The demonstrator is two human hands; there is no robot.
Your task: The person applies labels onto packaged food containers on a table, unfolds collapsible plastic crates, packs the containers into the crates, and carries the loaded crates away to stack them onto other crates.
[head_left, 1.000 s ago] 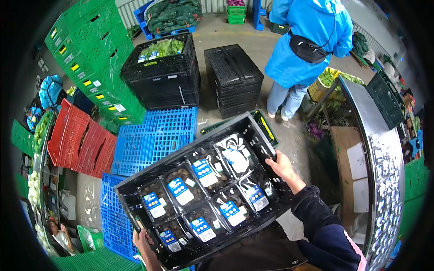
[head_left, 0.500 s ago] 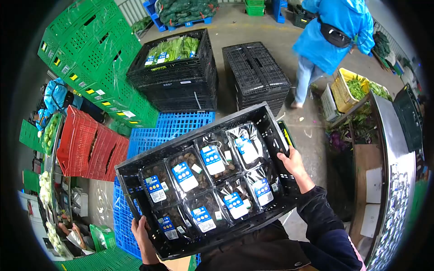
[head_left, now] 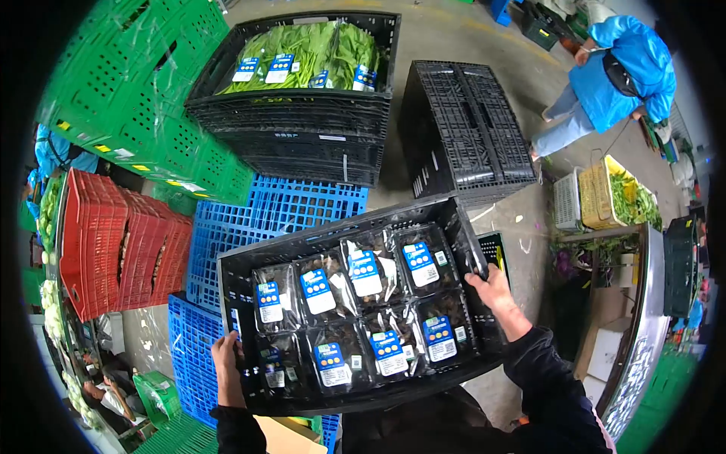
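Both my hands hold a black crate (head_left: 340, 221) at waist height, slightly tilted. My left hand (head_left: 227, 362) grips its left side near the front corner, and my right hand (head_left: 495, 296) grips its right end wall. Inside lie several film-wrapped trays (head_left: 367, 274) of dark brown contents with blue and white labels. Beyond the crate stands a stack of black crates (head_left: 318, 144), its top one filled with bagged leafy greens (head_left: 302, 57). To its right is a stack of folded black crates (head_left: 473, 125).
Blue plastic pallets (head_left: 265, 219) lie beyond and left of the held crate. Red crates (head_left: 113, 242) and tall green crates (head_left: 144, 98) stand left. A person in a blue raincoat (head_left: 624, 72) is at upper right, near a yellow basket (head_left: 601, 197). A metal-edged table (head_left: 643, 325) stands right.
The black stacks and greens appear nearer and larger. The person in blue has moved farther right. The held crate is less tilted, and both hands still grip it.
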